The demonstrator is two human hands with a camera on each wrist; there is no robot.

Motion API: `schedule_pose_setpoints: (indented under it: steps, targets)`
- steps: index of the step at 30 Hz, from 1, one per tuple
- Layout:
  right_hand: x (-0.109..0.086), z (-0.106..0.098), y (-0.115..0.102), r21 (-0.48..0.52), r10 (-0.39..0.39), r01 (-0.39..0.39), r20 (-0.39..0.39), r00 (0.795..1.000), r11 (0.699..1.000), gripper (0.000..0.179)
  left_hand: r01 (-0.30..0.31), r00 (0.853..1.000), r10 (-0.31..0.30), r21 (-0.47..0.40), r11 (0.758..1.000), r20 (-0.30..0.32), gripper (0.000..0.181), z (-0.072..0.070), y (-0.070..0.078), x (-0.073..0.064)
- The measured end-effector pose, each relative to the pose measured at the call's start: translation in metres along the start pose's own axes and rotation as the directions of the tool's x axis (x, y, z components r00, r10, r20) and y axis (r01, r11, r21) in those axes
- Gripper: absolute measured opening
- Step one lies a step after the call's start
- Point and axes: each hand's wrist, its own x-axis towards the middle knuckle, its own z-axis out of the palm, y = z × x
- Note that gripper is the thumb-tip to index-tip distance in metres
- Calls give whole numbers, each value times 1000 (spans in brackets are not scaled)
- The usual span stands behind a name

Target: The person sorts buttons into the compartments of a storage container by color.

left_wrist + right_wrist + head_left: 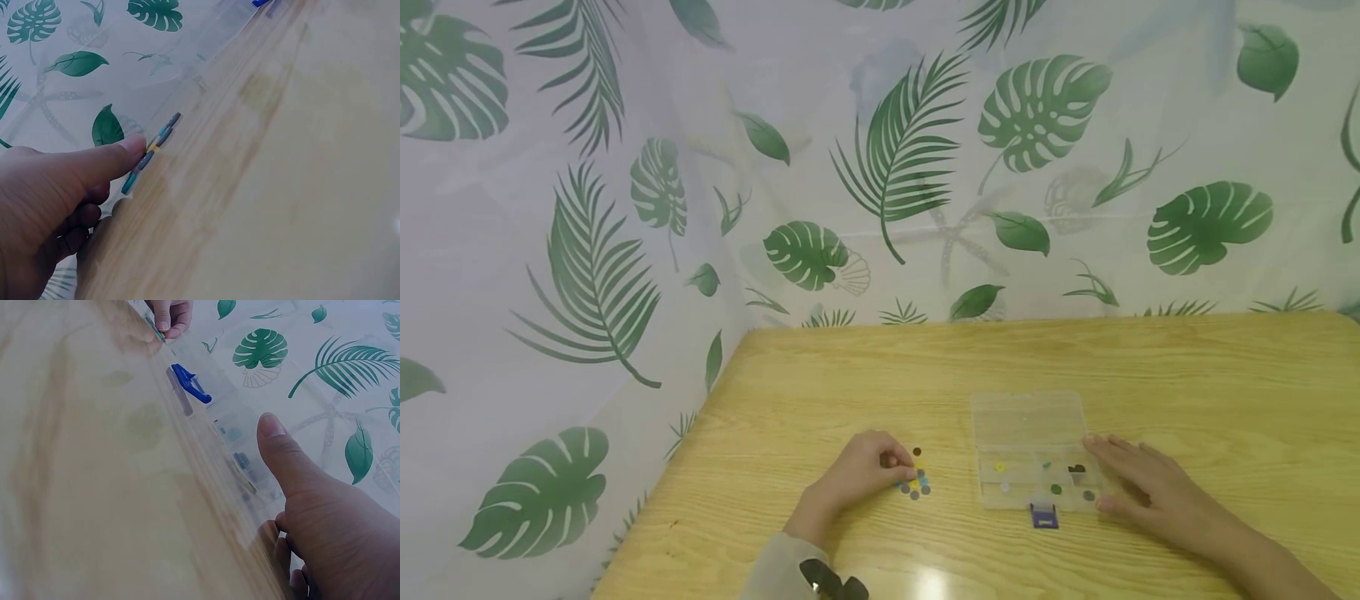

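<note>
A loose group of small round buttons [914, 495], grey, yellow, blue and one dark, lies on the table. Over them my left hand [863, 468] brings thumb and forefinger together in a pinch, its other fingers curled under; the pinched button is mostly hidden by the fingertips. From the left wrist, the thumb tip meets the edge of the buttons [147, 160]. To the right lies a clear plastic compartment box [1028, 417] with its lid back. My right hand [1157, 492] rests at the box's right side, fingers loosely extended, thumb near the front corner.
Inside the box, a yellow button [999, 468], a green button [1056, 489], dark buttons [1077, 469] and a grey button [1088, 496] sit in separate compartments. A blue-purple latch [1044, 517] sticks out in front. Leaf-printed cloth [925, 275] hangs behind the wooden table [850, 358].
</note>
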Motion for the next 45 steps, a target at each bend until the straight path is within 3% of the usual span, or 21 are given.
schedule_pose_setpoints:
  steps: [16,29,36,45]
  targets:
    - [2,0,-1,-2,-15,15,-7,1000,1000,70,-68,997,72,154,986,-23,14,-1,-1,-2]
    - [4,-1,1,-7,-16,16,-1,1000,1000,70,-31,993,43,107,994,-112,15,-5,-1,0]
    - [4,-1,0,20,-15,15,-1,1000,1000,70,-78,983,104,167,983,-149,17,-4,2,10]
    - [2,-1,-1,6,-1,1,15,1000,1000,70,-121,980,151,209,970,-132,15,7,15,26]
